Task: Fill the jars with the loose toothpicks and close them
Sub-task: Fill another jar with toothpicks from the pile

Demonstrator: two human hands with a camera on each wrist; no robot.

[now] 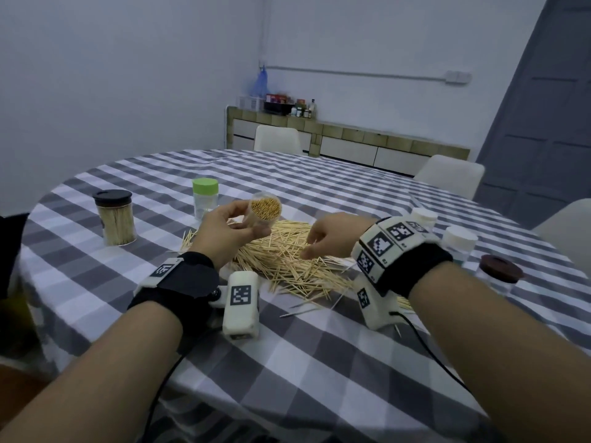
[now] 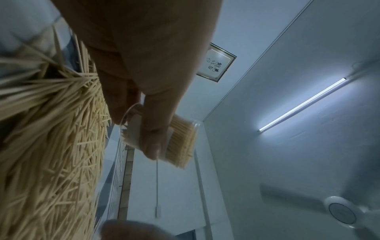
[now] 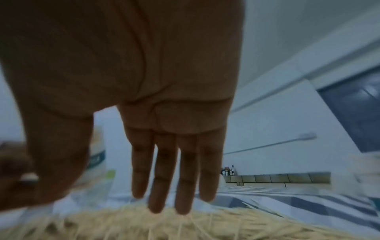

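Note:
My left hand grips a small clear jar packed with toothpicks, lidless, its mouth tilted toward me above the pile. In the left wrist view the fingers wrap round the jar. A big pile of loose toothpicks lies on the checked tablecloth between both hands. My right hand hovers over the pile's right part, its fingers straight and pointing down at the toothpicks, holding nothing that I can see.
A full jar with a black lid stands at the left, and a green-lidded jar behind my left hand. Two white-lidded jars and a brown-lidded jar stand at the right. Chairs ring the table's far side.

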